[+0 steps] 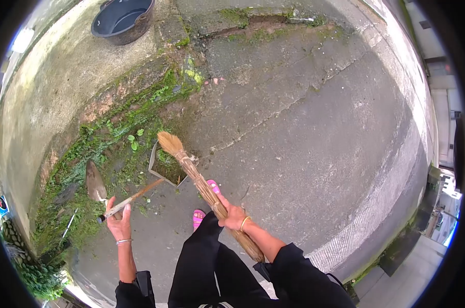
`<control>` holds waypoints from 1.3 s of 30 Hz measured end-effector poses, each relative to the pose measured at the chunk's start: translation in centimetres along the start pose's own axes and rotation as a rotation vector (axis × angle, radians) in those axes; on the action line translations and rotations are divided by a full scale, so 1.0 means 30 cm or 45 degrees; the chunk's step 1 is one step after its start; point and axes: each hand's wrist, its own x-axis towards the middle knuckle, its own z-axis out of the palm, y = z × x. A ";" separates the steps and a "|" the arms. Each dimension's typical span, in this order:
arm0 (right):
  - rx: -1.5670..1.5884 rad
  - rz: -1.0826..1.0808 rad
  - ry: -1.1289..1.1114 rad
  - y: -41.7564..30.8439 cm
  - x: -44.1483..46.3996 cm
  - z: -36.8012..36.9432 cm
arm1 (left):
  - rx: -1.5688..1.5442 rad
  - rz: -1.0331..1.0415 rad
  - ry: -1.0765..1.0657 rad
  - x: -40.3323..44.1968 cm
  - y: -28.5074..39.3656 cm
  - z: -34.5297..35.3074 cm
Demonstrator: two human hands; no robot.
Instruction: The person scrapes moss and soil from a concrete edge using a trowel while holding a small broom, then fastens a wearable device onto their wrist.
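My left hand (119, 222) is closed around a long wooden dustpan handle and a trowel (95, 184) at once. The trowel's rusty, pointed blade sticks up past my fingers. At the handle's far end, a square-edged dustpan (153, 160) rests on the ground with dark dirt and moss in it. My right hand (234, 216) grips the bound shaft of a straw broom (199, 184). The broom's bristle tip lies over the dustpan's upper edge; whether it touches is hard to tell.
A mossy, weedy strip (109, 138) runs along a raised concrete edge on the left. A dark basin (122, 23) stands at the upper left. Cracked concrete pavement (304, 149) stretches right, with a ribbed strip (365, 231) beyond. My pink sandals (198, 219) are near the dustpan.
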 end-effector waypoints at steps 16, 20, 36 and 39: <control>-0.074 0.040 0.513 -0.302 0.278 -0.594 | 0.514 -0.776 -0.314 -0.461 -0.069 0.213; 0.290 -0.201 0.476 -0.169 -0.009 -0.644 | 0.644 -0.516 -0.440 -0.385 0.205 0.346; -0.861 -0.006 0.341 -0.322 0.070 -1.181 | 0.423 -0.048 -0.241 -0.128 0.688 0.833; -0.593 -0.057 0.075 -0.206 -0.041 -1.090 | 0.410 0.040 -0.284 0.027 0.816 0.897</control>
